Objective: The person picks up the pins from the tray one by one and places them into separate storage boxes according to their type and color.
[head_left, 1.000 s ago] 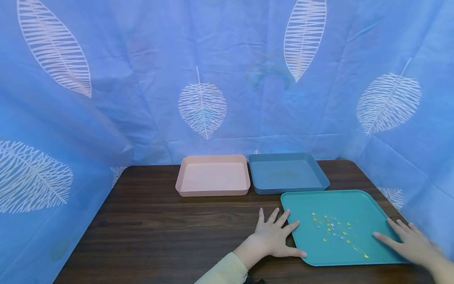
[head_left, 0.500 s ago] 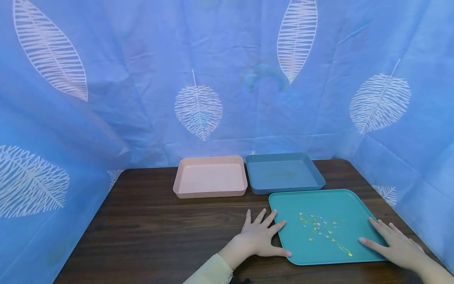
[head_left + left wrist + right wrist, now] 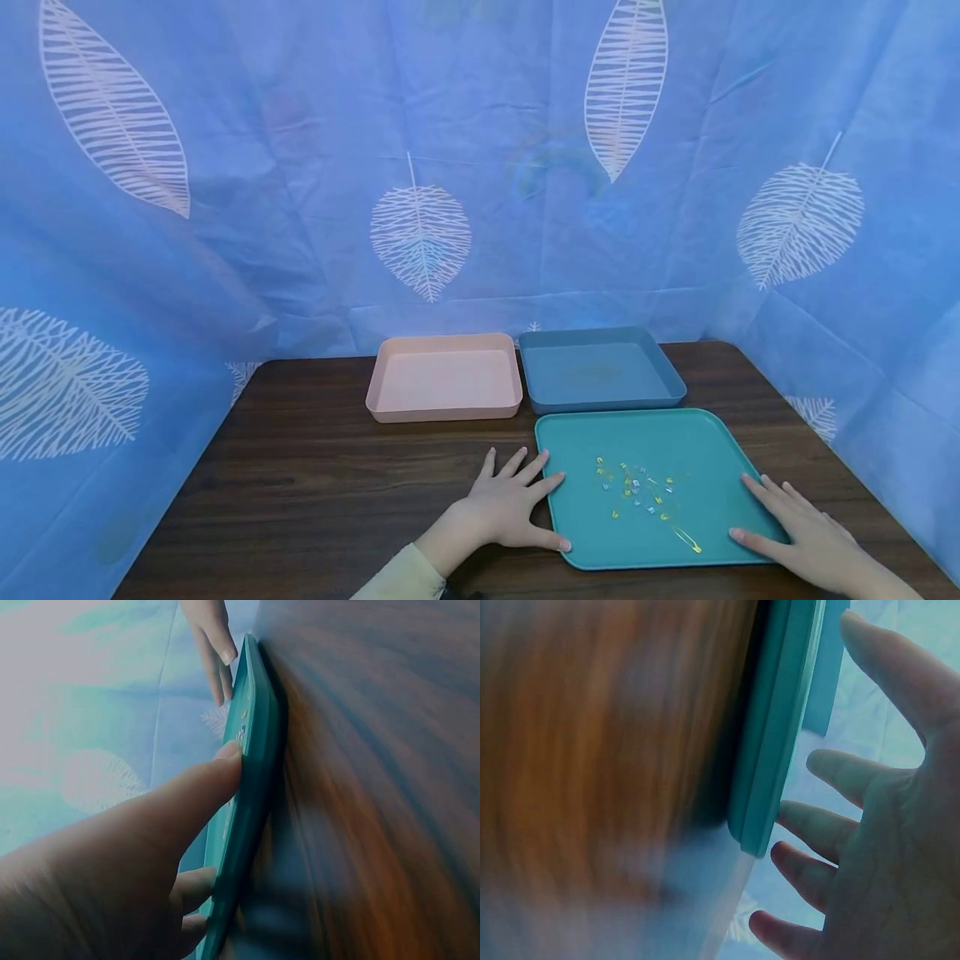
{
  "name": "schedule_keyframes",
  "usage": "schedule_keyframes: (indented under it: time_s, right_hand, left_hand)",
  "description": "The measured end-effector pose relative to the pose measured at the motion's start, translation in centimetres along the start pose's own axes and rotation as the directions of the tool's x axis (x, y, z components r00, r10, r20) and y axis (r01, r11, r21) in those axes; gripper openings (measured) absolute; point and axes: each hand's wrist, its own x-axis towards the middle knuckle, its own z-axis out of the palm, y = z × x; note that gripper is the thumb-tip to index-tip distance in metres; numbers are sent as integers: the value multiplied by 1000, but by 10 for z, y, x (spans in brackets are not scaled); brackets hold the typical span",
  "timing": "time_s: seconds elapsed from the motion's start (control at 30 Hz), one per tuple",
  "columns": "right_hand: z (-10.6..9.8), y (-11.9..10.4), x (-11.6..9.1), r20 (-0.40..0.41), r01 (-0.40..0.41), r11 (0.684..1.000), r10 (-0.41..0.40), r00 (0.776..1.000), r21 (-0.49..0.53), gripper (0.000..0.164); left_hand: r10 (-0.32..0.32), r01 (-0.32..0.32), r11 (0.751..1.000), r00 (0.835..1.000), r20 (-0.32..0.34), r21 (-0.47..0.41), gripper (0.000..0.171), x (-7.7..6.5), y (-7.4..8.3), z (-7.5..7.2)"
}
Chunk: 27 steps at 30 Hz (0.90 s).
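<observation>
A teal tray point(image 3: 660, 429) lies on the table between my two hands. Scattered over its middle are several small yellow and silvery safety pins; one larger yellow safety pin point(image 3: 697, 548) lies near the front. My left hand point(image 3: 504, 510) spreads its straight fingers along the left rim, its thumb at the front-left corner. In the left wrist view the thumb point(image 3: 229, 751) rests on the tray's rim. At the right side, my right hand point(image 3: 806, 542) has its fingers extended, fingertips at the rim and thumb over the front-right part. Neither hand grips anything.
A pink shallow tray point(image 3: 444, 414) and a blue shallow tray point(image 3: 600, 408) stand side by side at the back of the dark wooden table point(image 3: 315, 483). The teal tray's far rim is close to the blue one. A blue leaf-patterned curtain point(image 3: 300, 208) surrounds the table.
The teal tray has slid left across the table with its pins, both hands moving along at its sides. The pink and blue trays have kept their places on the table.
</observation>
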Motion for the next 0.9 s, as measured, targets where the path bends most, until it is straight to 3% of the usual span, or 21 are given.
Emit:
schedule_keyframes:
  time_s: [0.3,0.57,0.73,0.9]
  right_hand:
    - [13,-32,-6,-16,73,996,-72,997,44,85]
    - [20,-60,-6,-60,168,986,-167,984,14,85]
    - [21,-76,-3,-83,233,972,-233,969,-11,86]
    - [19,-90,1,-123,320,946,-324,938,-53,86]
  left_hand:
    - [-13,12,1000,1000,-22,-24,95,-29,-32,-2]
    - [-36,32,995,998,-45,-89,99,-53,-61,-4]
    - [-48,44,990,998,-29,-135,100,-65,-76,-9]
    - [-69,65,982,998,-15,-176,100,-79,-93,-12]
